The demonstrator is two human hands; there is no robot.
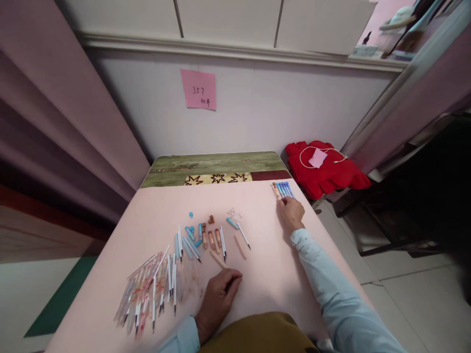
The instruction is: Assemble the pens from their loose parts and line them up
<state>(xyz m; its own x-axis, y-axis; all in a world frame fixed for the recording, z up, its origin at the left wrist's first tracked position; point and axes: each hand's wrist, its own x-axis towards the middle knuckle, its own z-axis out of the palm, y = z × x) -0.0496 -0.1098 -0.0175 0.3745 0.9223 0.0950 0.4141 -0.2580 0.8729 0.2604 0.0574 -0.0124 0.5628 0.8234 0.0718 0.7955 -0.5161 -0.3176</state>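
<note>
My right hand (292,213) reaches to the far right of the table, fingers pinched on the lower end of a beige pen (275,190) with a brown cap. This pen forms the left end of a row of blue pens (285,188). My left hand (219,296) rests near the front edge, its fingers curled with nothing visible in them. Just beyond its knuckles lies a beige pen barrel (219,259). Brown-and-beige pen parts (211,240), blue pen parts (190,233), white refills (223,242) and another beige barrel (241,246) lie loose around the middle.
On the left of the pink tabletop (272,294) is a pile of clear-wrapped pieces (142,289) with white refills. Small brown pieces (211,219) and clear bits (234,214) lie farther back. A red cloth-covered seat (324,171) stands beyond the right corner.
</note>
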